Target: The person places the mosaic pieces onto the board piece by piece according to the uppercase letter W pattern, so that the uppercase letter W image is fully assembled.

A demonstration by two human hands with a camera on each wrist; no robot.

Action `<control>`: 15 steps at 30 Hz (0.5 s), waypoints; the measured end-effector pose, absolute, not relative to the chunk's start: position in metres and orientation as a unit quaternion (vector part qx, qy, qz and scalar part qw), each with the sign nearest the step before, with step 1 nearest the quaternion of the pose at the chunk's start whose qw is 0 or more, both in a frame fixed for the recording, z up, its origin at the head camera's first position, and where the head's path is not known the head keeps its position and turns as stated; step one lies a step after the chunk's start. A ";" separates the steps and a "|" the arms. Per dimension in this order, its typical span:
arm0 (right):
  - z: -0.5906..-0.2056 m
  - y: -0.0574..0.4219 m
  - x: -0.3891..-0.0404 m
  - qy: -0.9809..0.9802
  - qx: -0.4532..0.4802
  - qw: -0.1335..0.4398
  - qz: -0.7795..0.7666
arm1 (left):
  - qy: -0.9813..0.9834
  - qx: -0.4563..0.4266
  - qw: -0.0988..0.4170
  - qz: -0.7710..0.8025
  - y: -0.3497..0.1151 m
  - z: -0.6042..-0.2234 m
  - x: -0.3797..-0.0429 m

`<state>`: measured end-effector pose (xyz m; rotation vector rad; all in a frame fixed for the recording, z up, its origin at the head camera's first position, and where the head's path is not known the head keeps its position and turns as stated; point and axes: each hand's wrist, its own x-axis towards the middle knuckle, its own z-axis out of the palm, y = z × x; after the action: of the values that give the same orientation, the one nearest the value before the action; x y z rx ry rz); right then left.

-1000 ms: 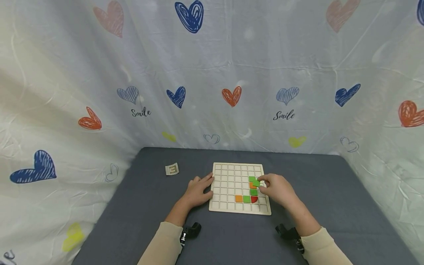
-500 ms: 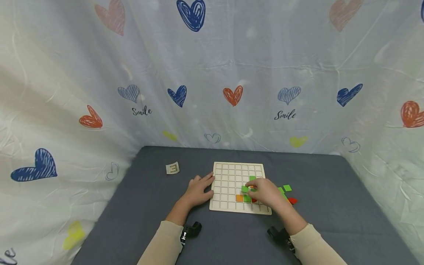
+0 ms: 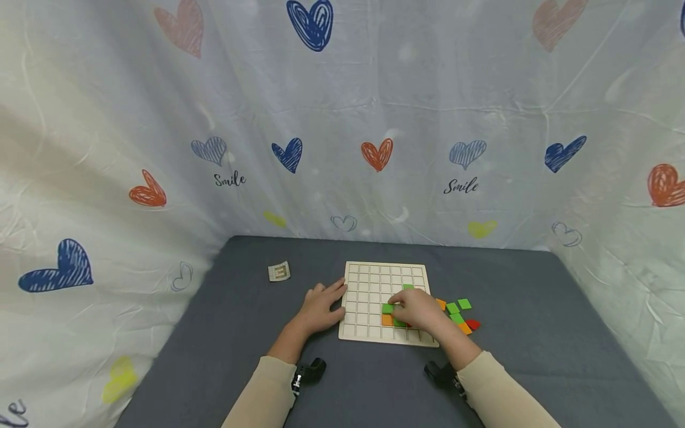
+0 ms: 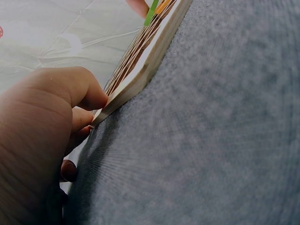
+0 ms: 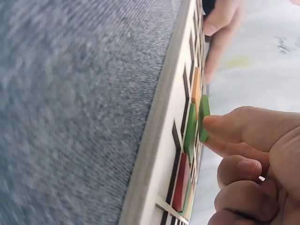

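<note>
A pale wooden board (image 3: 361, 297) with a raised grid lies flat on the table. My right hand (image 3: 420, 309) pinches a square green tile (image 5: 204, 119) between thumb and index finger, close over the grid by an orange tile (image 3: 387, 320). Next to that orange tile sit a green tile (image 5: 191, 129) and a red rounded tile (image 5: 182, 183) in the grid. Higher up, another green tile (image 3: 408, 286) shows; the right hand hides part of the grid. My left hand (image 3: 316, 310) touches the board's left edge with thumb and fingertips, holding no tile.
Right of the board lie several loose tiles, among them a green tile (image 3: 464, 304), an orange tile (image 3: 441, 304) and a red tile (image 3: 473, 324). A small printed card (image 3: 279, 271) rests at the back left of the dark grey table (image 3: 374, 386). A heart-patterned curtain (image 3: 332, 119) surrounds it.
My right hand has moved left across the board with the green tile, from the right-hand columns to just by the orange tile. Loose tiles behind it have come into view. The left hand stays put.
</note>
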<state>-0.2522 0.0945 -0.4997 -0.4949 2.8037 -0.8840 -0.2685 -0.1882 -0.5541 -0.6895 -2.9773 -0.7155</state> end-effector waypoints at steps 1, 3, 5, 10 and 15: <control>-0.500 0.094 -0.253 0.938 -0.166 0.080 -0.295 | -0.949 -0.220 0.001 -0.226 -0.188 -0.554 -0.269; -0.502 0.094 -0.254 0.937 -0.168 0.083 -0.293 | -0.949 -0.222 0.003 -0.222 -0.188 -0.554 -0.269; -0.503 0.093 -0.256 0.937 -0.170 0.084 -0.294 | -0.950 -0.222 0.002 -0.222 -0.188 -0.554 -0.269; -0.505 0.094 -0.257 0.936 -0.172 0.086 -0.294 | -0.950 -0.219 0.000 -0.223 -0.188 -0.554 -0.269; -0.506 0.095 -0.258 0.937 -0.168 0.086 -0.293 | -0.946 -0.226 0.005 -0.231 -0.188 -0.553 -0.268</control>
<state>-0.2576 0.0949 -0.5059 -0.5005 2.7931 -0.8721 -0.2682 -0.1884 -0.5533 -0.7066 -2.9637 -0.7226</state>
